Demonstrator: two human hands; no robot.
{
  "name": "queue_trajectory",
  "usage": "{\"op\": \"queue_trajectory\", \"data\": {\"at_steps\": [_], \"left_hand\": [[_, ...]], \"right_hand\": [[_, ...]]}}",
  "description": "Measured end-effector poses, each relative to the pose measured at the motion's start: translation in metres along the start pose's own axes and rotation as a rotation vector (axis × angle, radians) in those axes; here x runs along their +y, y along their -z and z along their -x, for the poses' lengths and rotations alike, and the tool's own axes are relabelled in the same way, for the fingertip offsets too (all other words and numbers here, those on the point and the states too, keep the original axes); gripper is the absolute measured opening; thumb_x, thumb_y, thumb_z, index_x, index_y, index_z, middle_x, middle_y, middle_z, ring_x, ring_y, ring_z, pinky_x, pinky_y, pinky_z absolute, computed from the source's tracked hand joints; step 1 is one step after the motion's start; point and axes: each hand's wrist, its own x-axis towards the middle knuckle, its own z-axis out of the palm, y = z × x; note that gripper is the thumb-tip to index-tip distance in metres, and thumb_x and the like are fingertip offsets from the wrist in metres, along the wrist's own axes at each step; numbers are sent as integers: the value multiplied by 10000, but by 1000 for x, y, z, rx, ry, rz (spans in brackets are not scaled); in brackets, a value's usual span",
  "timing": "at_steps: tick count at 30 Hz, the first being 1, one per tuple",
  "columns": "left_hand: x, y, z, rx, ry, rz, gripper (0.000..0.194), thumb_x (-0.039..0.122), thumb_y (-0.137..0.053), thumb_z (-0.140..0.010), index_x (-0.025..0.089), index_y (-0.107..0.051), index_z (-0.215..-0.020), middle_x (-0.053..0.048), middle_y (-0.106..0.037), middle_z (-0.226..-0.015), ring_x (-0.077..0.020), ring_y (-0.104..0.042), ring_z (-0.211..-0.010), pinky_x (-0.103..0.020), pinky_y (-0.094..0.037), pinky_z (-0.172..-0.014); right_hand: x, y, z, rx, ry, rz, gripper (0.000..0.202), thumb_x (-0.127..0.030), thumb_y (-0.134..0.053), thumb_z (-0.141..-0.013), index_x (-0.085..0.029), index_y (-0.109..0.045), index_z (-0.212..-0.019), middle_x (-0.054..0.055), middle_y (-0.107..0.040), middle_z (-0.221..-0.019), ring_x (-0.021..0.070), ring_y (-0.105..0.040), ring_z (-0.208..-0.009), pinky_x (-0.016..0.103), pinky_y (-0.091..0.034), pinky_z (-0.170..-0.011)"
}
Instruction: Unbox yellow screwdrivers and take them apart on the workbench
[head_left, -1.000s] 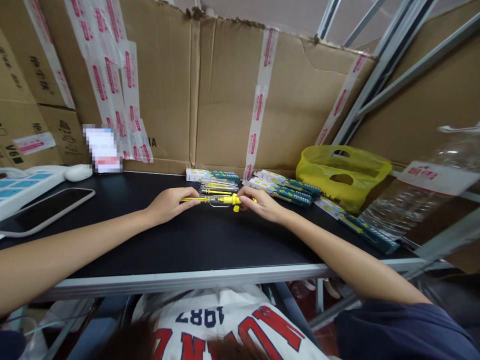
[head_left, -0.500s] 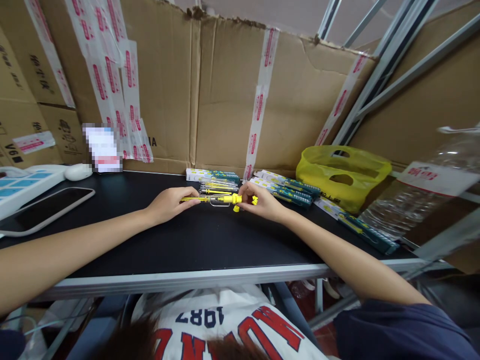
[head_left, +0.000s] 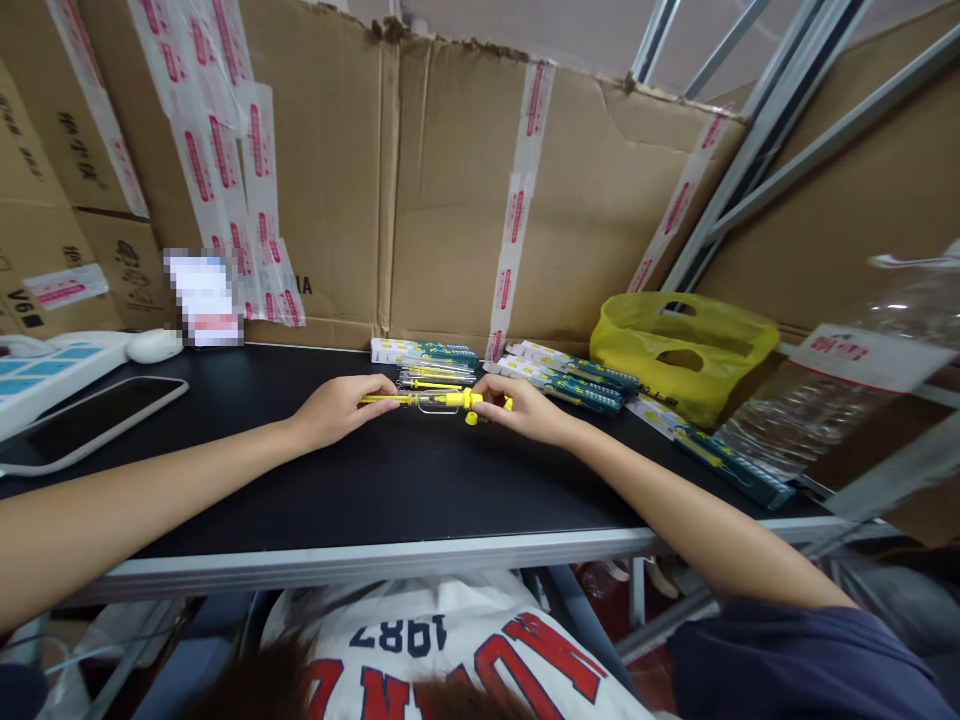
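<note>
My left hand (head_left: 343, 408) pinches the yellow shaft of a tester screwdriver (head_left: 453, 399) with a clear body and a wire-like pocket clip. On its other end, the thumb and fingers of my right hand (head_left: 531, 410) are closed around the yellow end piece. The tool lies level between both hands, just above the black table (head_left: 420, 490). A small yellow cap (head_left: 471, 418) sits just below the right fingertips, with something tiny and coiled beside it. Behind the hands lie several similar slim clear and yellow tools (head_left: 435, 375). My fingers hide both ends of the held one.
Green-and-white slim boxes (head_left: 574, 385) are stacked behind my right hand, with more (head_left: 427, 352) at the back. A yellow plastic bag (head_left: 697, 390) and large clear bottle (head_left: 810, 400) stand right. A phone (head_left: 97, 425), white mouse (head_left: 154, 345) and power strip (head_left: 67, 375) lie left.
The view has shifted very slightly. Both hands keep their hold on the tester screwdriver; the right fingers have moved a little around its yellow end.
</note>
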Motion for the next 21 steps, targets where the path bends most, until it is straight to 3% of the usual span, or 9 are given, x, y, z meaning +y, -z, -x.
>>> {"op": "queue_trajectory", "data": {"at_steps": [5, 10, 13, 16, 21], "left_hand": [[1, 0, 0, -1, -4, 19, 417, 550, -413, -925, 194, -621, -985, -26, -684, -952, -186, -623, -853, -273, -422, -775], [1, 0, 0, -7, -7, 26, 412, 545, -415, -925, 195, -620, -993, -31, -685, -968, -193, -622, -871, -277, -423, -783], [1, 0, 0, -4, -9, 27, 403, 541, -423, -924, 198, -620, -996, -29, -686, -979, -192, -625, -881, -275, -424, -788], [2, 0, 0, -8, -16, 15, 408, 547, -419, -922, 198, -622, -987, -28, -690, -971, -191, -629, -873, -273, -426, -782], [1, 0, 0, -5, -12, 9, 420, 552, -413, -920, 196, -625, -988, -32, -691, -957, -192, -627, -856, -273, -430, -766]], "right_hand": [[7, -2, -1, 103, 66, 35, 197, -348, -608, -846, -185, -529, -921, -32, -527, -652, 110, -461, -586, 246, -379, -580], [7, -2, 0, 68, 48, -20, 356, -430, -666, -799, -205, -473, -996, -49, -510, -661, 115, -459, -581, 245, -382, -564], [4, -1, 0, 12, 22, -8, 296, -471, -458, -928, -184, -516, -885, -19, -532, -674, 120, -488, -617, 261, -388, -623], [2, 0, 0, -46, 3, 32, 457, -472, -314, -977, -168, -532, -714, 3, -527, -653, 120, -483, -618, 266, -371, -634], [2, -1, 0, -14, -26, -17, 313, -466, -497, -909, -165, -572, -870, -6, -561, -674, 118, -487, -608, 252, -374, -596]]}}
